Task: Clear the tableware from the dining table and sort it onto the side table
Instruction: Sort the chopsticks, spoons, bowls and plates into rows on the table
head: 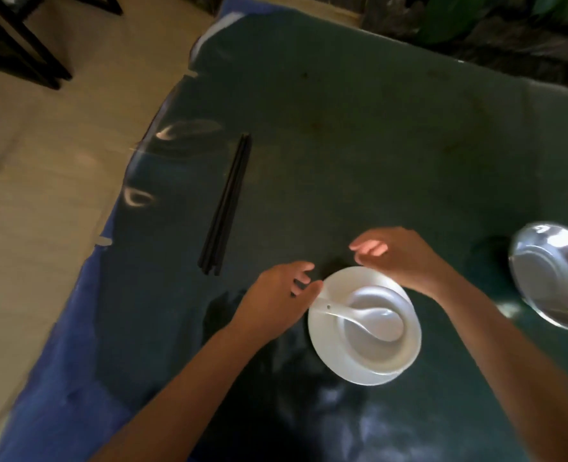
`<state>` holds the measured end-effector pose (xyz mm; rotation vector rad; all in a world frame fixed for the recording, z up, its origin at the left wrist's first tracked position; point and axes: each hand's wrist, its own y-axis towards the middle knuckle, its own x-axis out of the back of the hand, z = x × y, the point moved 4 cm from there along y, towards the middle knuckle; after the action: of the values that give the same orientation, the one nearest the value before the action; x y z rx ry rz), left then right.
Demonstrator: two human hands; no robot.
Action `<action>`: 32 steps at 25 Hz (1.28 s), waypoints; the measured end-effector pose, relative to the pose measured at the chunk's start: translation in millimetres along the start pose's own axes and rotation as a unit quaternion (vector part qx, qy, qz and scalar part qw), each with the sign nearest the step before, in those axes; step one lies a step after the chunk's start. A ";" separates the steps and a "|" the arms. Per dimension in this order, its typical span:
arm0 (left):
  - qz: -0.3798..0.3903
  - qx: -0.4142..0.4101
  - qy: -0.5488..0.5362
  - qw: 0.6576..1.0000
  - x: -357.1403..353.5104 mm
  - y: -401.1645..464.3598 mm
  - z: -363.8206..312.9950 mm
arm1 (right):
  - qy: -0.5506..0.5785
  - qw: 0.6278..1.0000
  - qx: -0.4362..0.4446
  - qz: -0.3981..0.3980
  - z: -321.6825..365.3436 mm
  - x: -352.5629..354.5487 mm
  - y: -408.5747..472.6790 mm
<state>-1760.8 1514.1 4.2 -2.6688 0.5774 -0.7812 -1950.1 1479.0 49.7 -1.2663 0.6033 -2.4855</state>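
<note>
We have both hands over the dark green table [342, 128], and neither holds anything. Our left hand [277, 300] is loosely open, its fingers slightly curled, with the thumb tip at, or just touching, the handle end of the white spoon [359, 320]; we cannot tell for certain whether there is contact. Our right hand [399, 255] hovers beyond the far rim of the white plate [322, 331], palm turned inward and fingers relaxed and parted. The plate lies between the two hands and slightly nearer to us than the fingertips. A small white bowl [380, 351] sits on it, and the spoon rests in that bowl. The spoon's long axis runs from its scoop, below our right wrist, out toward our left hand, so the handle points at the left thumb. We judge the left hand better placed for the spoon, or both hands for lifting the whole stack by opposite rims. Black chopsticks [227, 205] lie well beyond and to the left of our left hand, their length running away from us. A shiny metal dish [552, 278] sits to the right of our right forearm. We can read no brand, label or writing anywhere.
</note>
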 end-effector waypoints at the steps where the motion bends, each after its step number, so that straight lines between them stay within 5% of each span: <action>1: 0.016 0.007 0.001 1.000 -9.4 -2.6 -4.7 | 0.001 1.000 -0.010 -0.015 -14.6 -0.7 -20.4; 11: 0.063 0.041 0.037 0.996 -31.0 -12.9 -25.4 | -0.107 0.986 0.000 -0.131 -70.3 -45.1 -90.7; 18: 0.061 0.082 -0.063 0.993 -21.9 -28.6 -17.9 | -0.017 0.990 -0.020 -0.138 -64.9 -40.1 -91.9; 24: -0.004 0.094 -0.179 0.979 -6.6 -25.3 -21.1 | 0.246 0.959 -0.073 -0.123 -49.2 -18.1 -71.3; 32: -0.102 0.151 -0.295 0.938 24.0 18.1 8.8 | 0.173 0.983 0.004 -0.055 12.5 5.8 65.0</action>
<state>-1742.6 1488.8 0.7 -2.5044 0.0223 -0.0699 -1939.1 1416.9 28.7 -0.8877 0.6136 -2.8240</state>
